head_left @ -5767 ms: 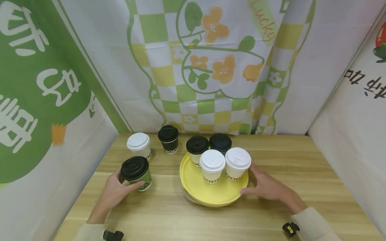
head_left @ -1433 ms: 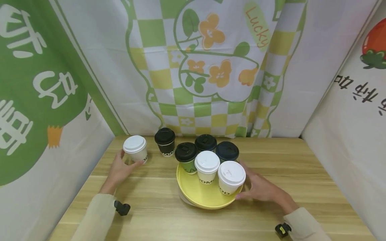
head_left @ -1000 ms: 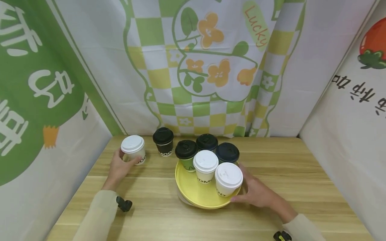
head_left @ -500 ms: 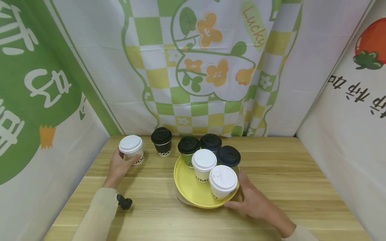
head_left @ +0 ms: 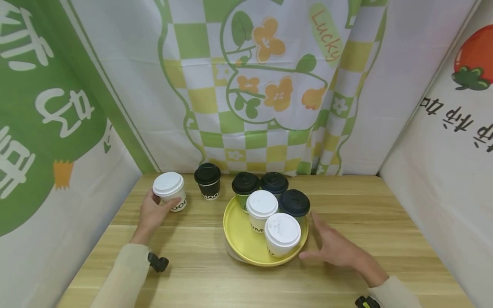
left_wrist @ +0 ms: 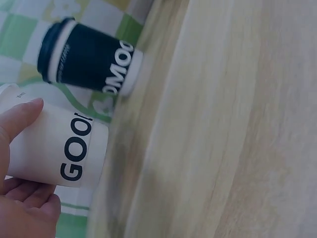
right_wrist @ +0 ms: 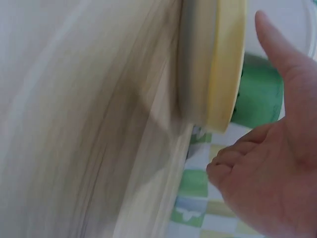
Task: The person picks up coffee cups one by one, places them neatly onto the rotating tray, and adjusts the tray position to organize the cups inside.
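Note:
My left hand [head_left: 152,214] grips a white paper cup [head_left: 168,185] with a white lid, thumb in front and fingers behind; the cup stands on the table. In the left wrist view the thumb lies against the cup's wall [left_wrist: 44,144]. My right hand [head_left: 335,248], fingers spread, is beside the right rim of a round yellow tray [head_left: 236,244], holding nothing. On the tray stand two white-lidded paper cups [head_left: 283,231] and several dark-lidded ones, including a green cup [head_left: 242,201] at the back left. The rear cups are partly hidden.
A black paper cup [head_left: 208,184] stands between the held cup and the tray, near the table's back edge. The wooden table [head_left: 192,273] is bounded by a patterned curtain [head_left: 265,141] behind and printed cloth walls at both sides.
Since 5.8 seconds ago, the green cup has gone from my left hand onto the tray. The tray has turned clockwise with its cups. My right hand has just drawn rightward off its rim.

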Tool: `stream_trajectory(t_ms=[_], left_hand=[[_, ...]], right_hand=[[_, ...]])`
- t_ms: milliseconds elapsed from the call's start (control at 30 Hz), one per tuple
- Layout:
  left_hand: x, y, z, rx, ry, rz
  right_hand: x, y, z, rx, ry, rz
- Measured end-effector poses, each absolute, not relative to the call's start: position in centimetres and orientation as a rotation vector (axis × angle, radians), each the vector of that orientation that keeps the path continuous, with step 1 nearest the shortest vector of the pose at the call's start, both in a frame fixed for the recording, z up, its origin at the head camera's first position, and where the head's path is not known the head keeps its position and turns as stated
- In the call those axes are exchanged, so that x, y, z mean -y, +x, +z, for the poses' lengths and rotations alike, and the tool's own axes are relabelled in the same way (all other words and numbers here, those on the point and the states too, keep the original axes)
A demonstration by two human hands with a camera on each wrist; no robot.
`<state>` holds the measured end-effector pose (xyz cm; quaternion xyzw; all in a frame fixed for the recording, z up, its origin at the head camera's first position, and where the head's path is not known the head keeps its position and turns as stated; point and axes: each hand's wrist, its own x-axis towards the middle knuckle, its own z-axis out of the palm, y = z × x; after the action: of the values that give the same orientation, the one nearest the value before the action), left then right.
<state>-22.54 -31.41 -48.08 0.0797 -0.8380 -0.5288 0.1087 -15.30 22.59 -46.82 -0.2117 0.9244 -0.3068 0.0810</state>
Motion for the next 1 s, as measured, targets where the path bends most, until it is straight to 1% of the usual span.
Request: stream_trajectory(t_ms=[200, 400, 767, 1000], left_hand=[[30.2, -21.0, -46.5, 2.491, 0.121, -1.576], [28.3, -19.8, -45.4, 2.460, -0.003, -1.644], [24.1, -18.4, -43.9, 2.445, -0.155, -1.715], [21.9, -18.1, -43.4, 2.453, -0.188, -1.750]], right_hand=[[-23.3, -16.9, -47.3, -2.761, -0.735, -0.946], [-23.5, -17.7, -47.8, -2.742, -0.798, -0.956], [-23.0, -18.0, -48.2, -2.717, -0.894, -1.015], [-22.5, -18.0, -48.4, -2.722, -0.894, -0.996]])
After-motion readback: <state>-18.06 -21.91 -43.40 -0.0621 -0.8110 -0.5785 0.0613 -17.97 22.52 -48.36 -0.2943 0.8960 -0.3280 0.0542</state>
